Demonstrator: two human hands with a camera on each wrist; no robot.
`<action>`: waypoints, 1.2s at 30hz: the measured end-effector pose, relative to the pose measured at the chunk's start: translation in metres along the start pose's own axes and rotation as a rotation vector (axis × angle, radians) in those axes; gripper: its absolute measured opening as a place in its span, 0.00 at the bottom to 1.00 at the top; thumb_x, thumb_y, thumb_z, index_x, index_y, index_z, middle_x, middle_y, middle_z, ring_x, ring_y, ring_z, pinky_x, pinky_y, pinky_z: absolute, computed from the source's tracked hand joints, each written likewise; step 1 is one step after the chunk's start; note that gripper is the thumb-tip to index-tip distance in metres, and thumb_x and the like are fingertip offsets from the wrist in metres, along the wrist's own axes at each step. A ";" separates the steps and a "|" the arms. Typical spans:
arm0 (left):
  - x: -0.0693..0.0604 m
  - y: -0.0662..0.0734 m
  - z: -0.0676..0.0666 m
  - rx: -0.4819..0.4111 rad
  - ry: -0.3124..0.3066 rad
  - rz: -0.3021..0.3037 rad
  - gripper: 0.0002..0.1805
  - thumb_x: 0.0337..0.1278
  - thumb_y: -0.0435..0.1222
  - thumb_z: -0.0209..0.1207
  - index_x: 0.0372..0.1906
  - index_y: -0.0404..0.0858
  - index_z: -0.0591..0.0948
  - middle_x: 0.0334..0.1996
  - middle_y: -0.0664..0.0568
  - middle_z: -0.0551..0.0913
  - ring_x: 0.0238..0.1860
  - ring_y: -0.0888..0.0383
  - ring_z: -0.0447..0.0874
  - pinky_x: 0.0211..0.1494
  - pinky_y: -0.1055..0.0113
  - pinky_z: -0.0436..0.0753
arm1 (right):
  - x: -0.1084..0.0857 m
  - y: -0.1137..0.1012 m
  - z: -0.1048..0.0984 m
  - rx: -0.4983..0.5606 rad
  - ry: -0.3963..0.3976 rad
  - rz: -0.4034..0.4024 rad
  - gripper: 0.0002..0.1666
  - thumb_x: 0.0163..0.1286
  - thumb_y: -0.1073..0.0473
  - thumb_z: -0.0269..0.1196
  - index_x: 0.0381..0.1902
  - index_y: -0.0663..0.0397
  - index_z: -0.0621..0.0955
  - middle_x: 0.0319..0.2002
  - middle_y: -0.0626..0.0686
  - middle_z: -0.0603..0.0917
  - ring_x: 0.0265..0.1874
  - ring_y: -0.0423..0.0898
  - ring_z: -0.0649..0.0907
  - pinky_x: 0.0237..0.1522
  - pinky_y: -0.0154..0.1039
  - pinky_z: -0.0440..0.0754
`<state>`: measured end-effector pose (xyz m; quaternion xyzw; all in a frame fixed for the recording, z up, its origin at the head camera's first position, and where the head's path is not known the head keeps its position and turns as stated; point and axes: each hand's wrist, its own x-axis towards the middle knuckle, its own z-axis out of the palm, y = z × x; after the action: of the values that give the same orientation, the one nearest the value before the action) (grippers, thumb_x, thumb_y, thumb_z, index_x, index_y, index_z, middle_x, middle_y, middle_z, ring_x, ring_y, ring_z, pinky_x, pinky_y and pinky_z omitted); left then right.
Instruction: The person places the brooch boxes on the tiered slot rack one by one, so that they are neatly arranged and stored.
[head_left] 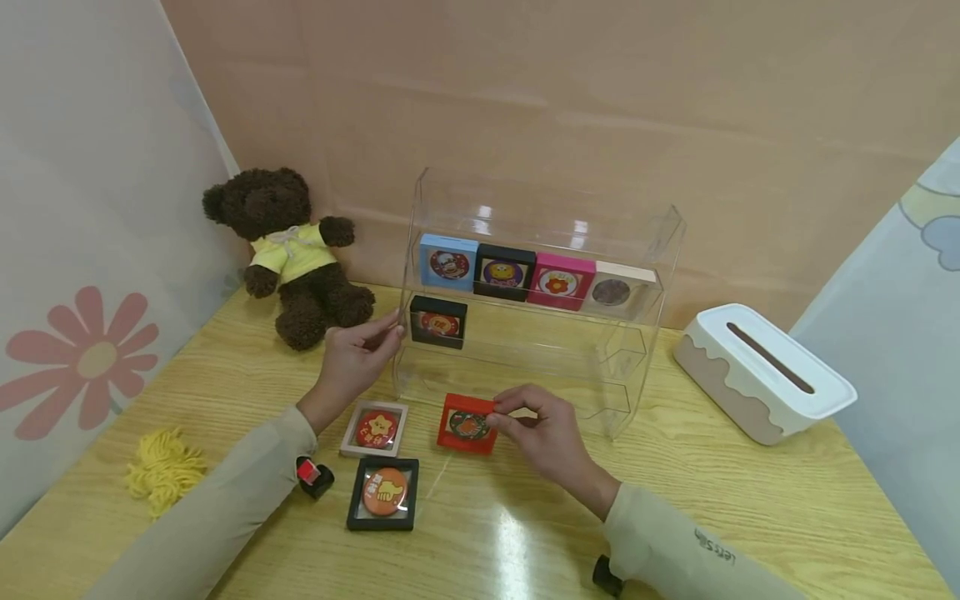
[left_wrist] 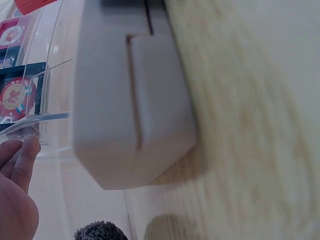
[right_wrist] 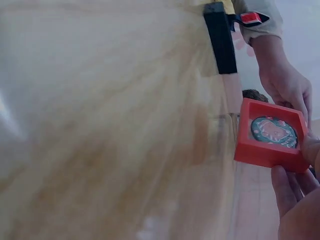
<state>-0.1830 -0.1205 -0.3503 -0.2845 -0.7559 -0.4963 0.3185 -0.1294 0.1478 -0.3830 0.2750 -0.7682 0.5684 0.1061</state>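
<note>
In the head view my right hand (head_left: 543, 433) pinches the right edge of a red square badge frame (head_left: 465, 446), held in front of the display rack. The frame carries a round dark-green badge, clearer in the right wrist view, where thumb and fingers grip the red frame (right_wrist: 267, 157). My left hand (head_left: 352, 358) pinches the left side edge of the clear acrylic display rack (head_left: 525, 358). Beside those fingers, a black badge frame (head_left: 438, 322) stands on the rack's middle tier. Blue (head_left: 448, 262), black (head_left: 504, 272), pink (head_left: 561, 282) and cream (head_left: 621, 289) frames line the tier above.
On the table lie a cream badge frame (head_left: 375, 429) and a black frame with an orange badge (head_left: 385, 494). A brown teddy bear (head_left: 292, 250) sits behind my left arm, yellow yarn (head_left: 165, 471) lies farther left, and a tissue box (head_left: 765, 371) stands at the right.
</note>
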 end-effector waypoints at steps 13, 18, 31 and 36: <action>-0.001 0.001 0.000 0.010 0.000 -0.015 0.14 0.51 0.16 0.60 0.45 0.18 0.79 0.31 0.32 0.83 0.28 0.44 0.85 0.31 0.77 0.81 | 0.014 -0.006 -0.017 -0.002 0.081 0.001 0.04 0.57 0.72 0.68 0.28 0.60 0.84 0.37 0.57 0.84 0.37 0.47 0.84 0.33 0.39 0.85; 0.000 0.002 0.000 0.013 0.005 -0.028 0.14 0.50 0.16 0.60 0.45 0.18 0.80 0.31 0.33 0.83 0.28 0.43 0.85 0.31 0.78 0.81 | 0.019 -0.006 -0.020 0.023 0.088 -0.007 0.04 0.57 0.74 0.67 0.29 0.62 0.84 0.37 0.58 0.83 0.37 0.45 0.83 0.34 0.40 0.84; -0.001 0.002 0.000 -0.027 -0.014 -0.070 0.14 0.53 0.16 0.59 0.47 0.18 0.79 0.33 0.31 0.82 0.29 0.41 0.85 0.31 0.77 0.82 | 0.036 -0.019 -0.032 0.039 0.147 0.023 0.02 0.58 0.76 0.65 0.31 0.72 0.83 0.40 0.63 0.83 0.39 0.43 0.83 0.36 0.38 0.84; -0.002 0.000 0.001 -0.021 0.000 -0.041 0.14 0.51 0.16 0.59 0.45 0.18 0.79 0.32 0.32 0.83 0.28 0.42 0.85 0.30 0.76 0.82 | 0.042 -0.041 -0.035 0.020 0.180 0.043 0.03 0.59 0.77 0.64 0.31 0.77 0.81 0.39 0.67 0.82 0.39 0.46 0.83 0.37 0.36 0.83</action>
<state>-0.1824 -0.1200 -0.3521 -0.2724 -0.7563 -0.5105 0.3053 -0.1475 0.1590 -0.3180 0.2071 -0.7555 0.6006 0.1600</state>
